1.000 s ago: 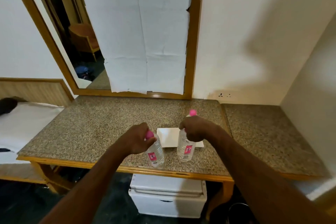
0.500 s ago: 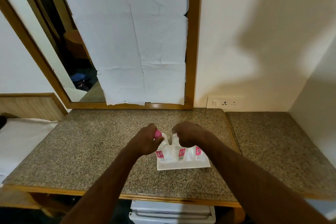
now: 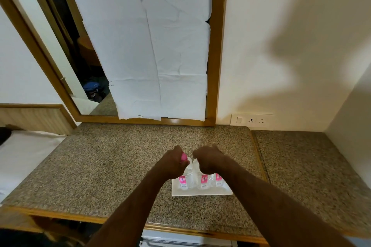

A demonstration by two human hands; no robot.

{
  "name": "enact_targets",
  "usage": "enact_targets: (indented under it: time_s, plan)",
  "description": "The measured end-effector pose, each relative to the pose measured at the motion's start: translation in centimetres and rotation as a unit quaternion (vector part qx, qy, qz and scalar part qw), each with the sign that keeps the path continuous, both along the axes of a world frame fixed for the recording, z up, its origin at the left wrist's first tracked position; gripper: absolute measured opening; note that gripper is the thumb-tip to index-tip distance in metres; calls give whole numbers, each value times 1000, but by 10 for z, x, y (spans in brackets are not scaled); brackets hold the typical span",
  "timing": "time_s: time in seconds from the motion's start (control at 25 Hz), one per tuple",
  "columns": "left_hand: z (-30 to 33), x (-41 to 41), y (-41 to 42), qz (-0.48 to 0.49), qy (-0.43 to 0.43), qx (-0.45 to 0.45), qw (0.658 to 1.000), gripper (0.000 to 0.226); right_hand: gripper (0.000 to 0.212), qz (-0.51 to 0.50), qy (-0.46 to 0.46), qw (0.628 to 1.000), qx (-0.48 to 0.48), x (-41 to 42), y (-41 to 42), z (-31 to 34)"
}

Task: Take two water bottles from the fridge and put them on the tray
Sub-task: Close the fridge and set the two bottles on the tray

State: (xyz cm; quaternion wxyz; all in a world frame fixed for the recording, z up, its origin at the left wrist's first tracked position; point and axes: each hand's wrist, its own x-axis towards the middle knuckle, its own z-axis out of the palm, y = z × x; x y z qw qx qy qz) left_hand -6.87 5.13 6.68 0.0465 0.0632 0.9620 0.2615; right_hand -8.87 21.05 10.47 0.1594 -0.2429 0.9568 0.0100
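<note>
Grip check: my left hand (image 3: 173, 164) is wrapped round the pink-capped bottle (image 3: 185, 176), and my right hand (image 3: 208, 161) is closed over the top of the second bottle (image 3: 203, 180). Both stand on the white tray (image 3: 200, 191), lower middle of frame on the tabletop (image 3: 112, 162). Looks like the placing step; next I'd just let go without tipping them.

I see three clear bottles with pink labels standing upright in a row on the white tray (image 3: 200, 192), which lies flat on the table. The left bottle (image 3: 185, 177) shows its pink cap; the middle bottle (image 3: 203, 180) has its top hidden. The right bottle (image 3: 217, 179) stands just beside the middle one, mostly hidden.
</note>
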Motion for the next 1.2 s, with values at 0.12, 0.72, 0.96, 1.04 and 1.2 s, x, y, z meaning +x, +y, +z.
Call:
enact_targets:
  time_s: [0.12, 0.72, 0.96, 1.04, 1.2]
  plan:
    - [-5, -1, 5, 1, -4, 1, 1000, 31, 42, -3, 13, 1000, -6, -1, 4, -8]
    - [-9, -3, 2, -1, 6, 44, 999, 25, 42, -2, 42, 998, -53, -13, 7, -18]
    - [-1, -3, 7, -17, -6, 25, 1000, 23, 54, -12, 52, 998, -34, -11, 8, -18]
    - [0, -2, 10, -15, -8, 13, 1000, 26, 55, -15, 53, 998, -30, -9, 9, -19]
    - [15, -3, 14, 6, -14, 6, 1000, 42, 46, -14, 33, 998, -60, -5, 15, -9]
